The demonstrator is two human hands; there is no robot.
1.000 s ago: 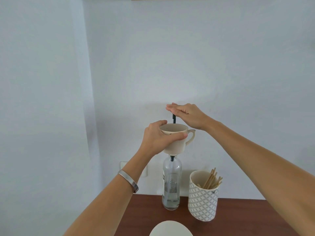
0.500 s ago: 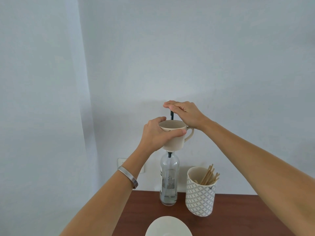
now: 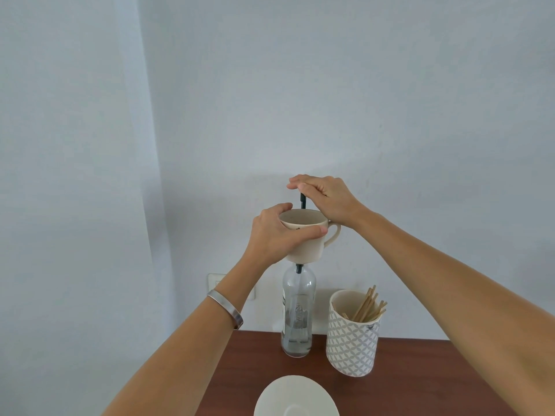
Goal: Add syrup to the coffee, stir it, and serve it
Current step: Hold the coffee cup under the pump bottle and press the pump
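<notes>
The left hand (image 3: 271,235) wraps its fingers around the cup (image 3: 306,240), held up in the air in front of the pump (image 3: 302,201) of the syrup bottle (image 3: 298,313). The right hand (image 3: 326,198) presses down on the pump top, fingers bent over it. Pushing too hard could tip the tall bottle, or syrup could miss the cup and land on the tabletop (image 3: 420,382).

2 bare forearms in view, no sleeves. Left hand (image 3: 274,234) side: 1 plain, flat silver metal bangle (image 3: 225,307) on the wrist. Right hand (image 3: 326,199): no ring, watch or band visible.
</notes>
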